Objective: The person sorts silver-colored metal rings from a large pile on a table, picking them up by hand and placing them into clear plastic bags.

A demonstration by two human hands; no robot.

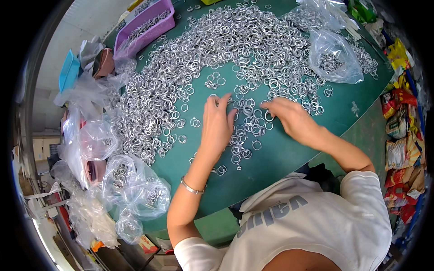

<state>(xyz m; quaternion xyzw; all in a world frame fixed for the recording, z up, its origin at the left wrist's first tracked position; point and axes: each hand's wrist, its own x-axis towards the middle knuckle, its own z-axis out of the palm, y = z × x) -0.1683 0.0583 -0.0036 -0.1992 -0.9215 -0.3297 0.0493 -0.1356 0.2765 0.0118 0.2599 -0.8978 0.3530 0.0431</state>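
My left hand point(218, 122), a bracelet on its wrist, is low over the green table point(190, 167). Its thumb stands apart from its forefinger, the other fingers are bent, and rings lie around the tips. Opposite it, my right hand point(293, 119) has its fingertips pinched at a silver metal ring point(264, 104); the thumb is partly hidden. Between my hands lies a loose group of small silver rings point(248, 119), some overlapping. A few more rings point(215, 81) lie just beyond my left fingertips.
A large heap of silver rings point(244, 36) curves around the far and left side. Clear plastic bags with rings stand at the left point(135, 189) and far right point(337, 58). A purple bin point(158, 29) of metal pieces is far left. Colourful packages point(398, 153) line the right side.
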